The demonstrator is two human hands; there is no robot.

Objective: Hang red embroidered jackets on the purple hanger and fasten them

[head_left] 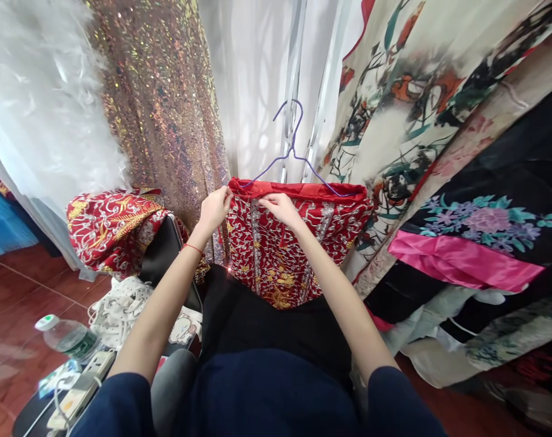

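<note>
A red skirt (298,243) with silver and gold embroidery hangs down in front of my knees, its plain red waistband at the top. The purple wire hanger (293,136) sits inside the waistband, hook upward. At the waistband's left corner, my left hand (216,209) pinches the edge between thumb and fingers. My right hand (280,209) has its fingertips closed on the waistband a little further right, near a silver trim strip. Whether a small fastening lies under the fingers cannot be made out.
Sequined fabric (162,91), a white feathery garment (43,79) and a floral-print garment (403,91) hang around. Another red embroidered garment (116,227) lies at left over a dark chair back. A water bottle (71,337) and a power strip (82,388) are lower left.
</note>
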